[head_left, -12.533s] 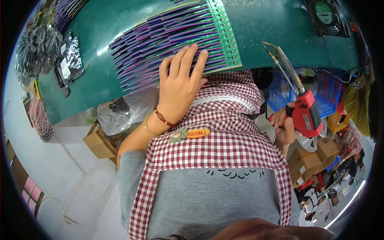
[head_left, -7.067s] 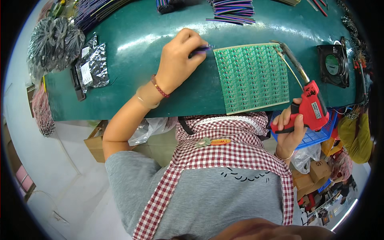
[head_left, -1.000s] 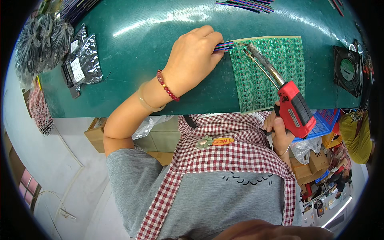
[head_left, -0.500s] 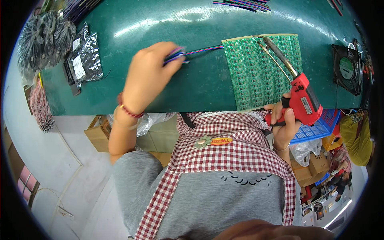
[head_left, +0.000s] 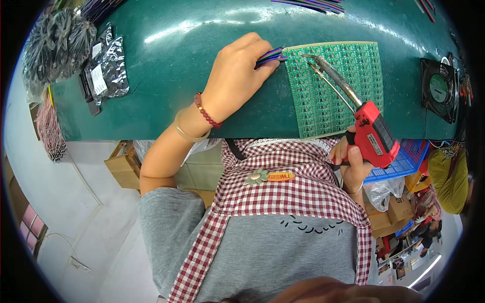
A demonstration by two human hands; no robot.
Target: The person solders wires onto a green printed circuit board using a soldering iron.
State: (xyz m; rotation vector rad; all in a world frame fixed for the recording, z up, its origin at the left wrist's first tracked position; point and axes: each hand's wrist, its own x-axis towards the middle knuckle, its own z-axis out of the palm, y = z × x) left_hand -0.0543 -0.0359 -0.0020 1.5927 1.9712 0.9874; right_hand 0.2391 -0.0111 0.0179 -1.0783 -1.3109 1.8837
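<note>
My left hand (head_left: 244,65) pinches a small bunch of coloured wires (head_left: 270,56) at the upper left corner of a green circuit board panel (head_left: 336,96). The wire ends meet the panel's left edge. My right hand (head_left: 352,160) is wrapped round the handle of a red soldering gun (head_left: 375,135). Its metal tip and thin feed tube slant up and left over the panel, and the tip is above the upper left rows, close to the wires. Whether the tip touches the board, I cannot tell.
More wires (head_left: 313,5) lie at the table's far edge. A black fan (head_left: 438,88) stands on the right. Black plastic bags (head_left: 108,68) and bundled cables in clear bags (head_left: 55,45) sit on the left. Below the table's near edge is a blue basket (head_left: 399,164).
My left hand has moved right with the wires, up to the panel's edge. The soldering gun has shifted left and slightly down, its tip now nearer the upper left corner.
</note>
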